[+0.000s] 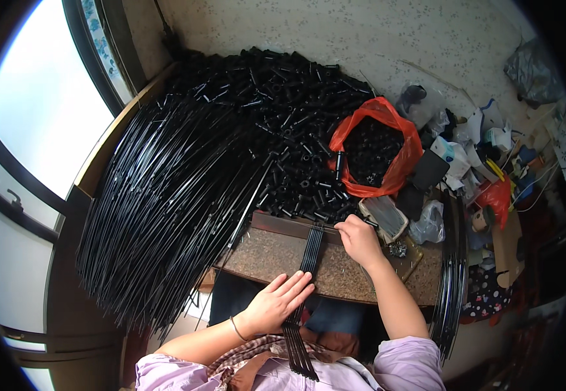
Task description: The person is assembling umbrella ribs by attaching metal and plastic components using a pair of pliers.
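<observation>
A flat row of thin black rods (311, 254) runs from the bench edge down over my lap, its lower ends fanned out. My left hand (277, 302) lies across these rods with its fingers stretched out. To the right of the rods' upper ends, my right hand (359, 240) is closed in a pinch at the bench's back; what its fingertips hold is hidden. An upright grey metal strip (275, 225) stands along the bench, and the rods' upper ends reach it. Behind the strip lies a big heap of short black tubes (276, 91).
A large sheaf of long black rods (159, 208) spreads over the left side. An orange-red plastic bag (395, 176) holds small black parts. Right of my hand are a clear-topped box (385, 218) and small metal pieces (397, 249). More rods (451, 280) hang over the right edge, near clutter.
</observation>
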Motion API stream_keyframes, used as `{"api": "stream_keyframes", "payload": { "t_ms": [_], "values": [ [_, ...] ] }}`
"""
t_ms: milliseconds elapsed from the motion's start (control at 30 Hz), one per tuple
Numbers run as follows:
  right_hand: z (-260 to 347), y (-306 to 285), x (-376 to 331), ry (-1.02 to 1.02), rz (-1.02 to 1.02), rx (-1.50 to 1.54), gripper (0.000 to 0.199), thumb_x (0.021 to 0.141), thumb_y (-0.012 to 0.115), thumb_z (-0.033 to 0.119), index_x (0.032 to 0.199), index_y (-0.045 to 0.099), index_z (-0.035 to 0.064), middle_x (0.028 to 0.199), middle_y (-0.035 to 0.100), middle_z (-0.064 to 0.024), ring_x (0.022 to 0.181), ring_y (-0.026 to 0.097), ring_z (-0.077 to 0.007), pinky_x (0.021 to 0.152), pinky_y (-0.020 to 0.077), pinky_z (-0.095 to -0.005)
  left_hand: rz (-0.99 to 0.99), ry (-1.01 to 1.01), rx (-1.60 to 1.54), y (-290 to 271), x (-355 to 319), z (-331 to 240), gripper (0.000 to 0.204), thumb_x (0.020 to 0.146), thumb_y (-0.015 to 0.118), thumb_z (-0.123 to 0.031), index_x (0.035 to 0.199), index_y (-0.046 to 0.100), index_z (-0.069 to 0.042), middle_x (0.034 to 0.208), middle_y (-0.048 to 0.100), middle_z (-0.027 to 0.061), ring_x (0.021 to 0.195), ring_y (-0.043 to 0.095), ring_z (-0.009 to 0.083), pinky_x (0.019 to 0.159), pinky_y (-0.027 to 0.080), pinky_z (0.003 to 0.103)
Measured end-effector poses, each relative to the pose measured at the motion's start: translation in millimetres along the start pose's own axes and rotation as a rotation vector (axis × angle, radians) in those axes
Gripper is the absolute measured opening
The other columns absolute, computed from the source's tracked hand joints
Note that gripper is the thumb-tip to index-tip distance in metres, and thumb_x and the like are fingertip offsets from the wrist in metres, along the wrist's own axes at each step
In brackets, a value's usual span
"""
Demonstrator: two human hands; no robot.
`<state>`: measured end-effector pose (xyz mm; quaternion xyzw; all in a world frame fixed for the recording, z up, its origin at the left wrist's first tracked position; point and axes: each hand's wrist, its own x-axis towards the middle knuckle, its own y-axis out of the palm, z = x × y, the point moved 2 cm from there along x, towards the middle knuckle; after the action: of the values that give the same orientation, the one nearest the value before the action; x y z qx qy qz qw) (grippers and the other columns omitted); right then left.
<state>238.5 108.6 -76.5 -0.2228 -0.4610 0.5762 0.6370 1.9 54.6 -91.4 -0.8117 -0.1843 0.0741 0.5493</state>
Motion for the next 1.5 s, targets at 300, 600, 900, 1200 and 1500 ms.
{"api": "stream_keyframes", "payload": {
  "t_ms": [300, 600, 900, 1200, 1500],
  "values": [
    [5, 12, 13, -0.050, 0.072, -0.170, 0.007, 0.075, 0.059, 0.006, 0.081, 0.060, 0.0038, 0.078, 0.054, -0.0106, 0.073, 0.058, -0.0310, 0.062, 0.0478, -0.0390, 0.054, 0.020, 0.104, -10, 1, -3, 0.080, 0.068, 0.063, -0.031, 0.134, 0.030, -0.001, 0.142, 0.026, 0.0175, 0.131, 0.028, 0.0278, 0.103, 0.026, 0.041],
    [-12, -17, -11, -0.353, -0.021, -0.339, 0.014, 0.070, 0.061, 0.005, 0.084, 0.062, 0.0062, 0.079, 0.055, -0.0059, 0.074, 0.056, -0.0248, 0.064, 0.0466, -0.0350, -0.030, 0.024, 0.030, -1, -3, 1, 0.091, 0.060, 0.069, -0.030, 0.136, 0.027, -0.002, 0.143, 0.024, 0.0167, 0.132, 0.024, 0.0275, 0.105, 0.024, 0.040],
    [5, 0, 8, 0.015, 0.158, -0.160, 0.012, 0.077, 0.057, 0.007, 0.085, 0.065, 0.0066, 0.078, 0.057, -0.0111, 0.076, 0.058, -0.0304, 0.067, 0.0469, -0.0373, 0.015, 0.047, 0.086, -1, -8, 0, 0.097, 0.059, 0.068, -0.040, 0.137, 0.025, -0.002, 0.143, 0.022, 0.0184, 0.132, 0.024, 0.0304, 0.105, 0.023, 0.042],
    [48, -16, -2, -0.042, 0.447, 0.345, 0.075, 0.069, 0.068, 0.009, 0.135, 0.032, 0.0030, 0.138, 0.031, -0.0147, 0.125, 0.036, -0.0236, 0.100, 0.0327, -0.0343, -0.161, 0.051, -0.057, 6, -12, 4, 0.085, 0.072, 0.054, -0.062, 0.131, 0.038, -0.003, 0.140, 0.027, 0.0189, 0.130, 0.026, 0.0335, 0.105, 0.023, 0.045],
    [178, -45, -100, -0.129, 0.144, 0.946, 0.035, 0.093, 0.044, 0.028, 0.105, 0.054, -0.0035, 0.081, 0.063, -0.0147, 0.078, 0.062, -0.0230, 0.080, 0.0487, -0.0378, -0.204, 0.174, -0.019, 4, -9, -1, 0.084, 0.068, 0.054, -0.068, 0.123, 0.048, -0.004, 0.139, 0.027, 0.0241, 0.129, 0.026, 0.0370, 0.104, 0.025, 0.046]
  ]
}}
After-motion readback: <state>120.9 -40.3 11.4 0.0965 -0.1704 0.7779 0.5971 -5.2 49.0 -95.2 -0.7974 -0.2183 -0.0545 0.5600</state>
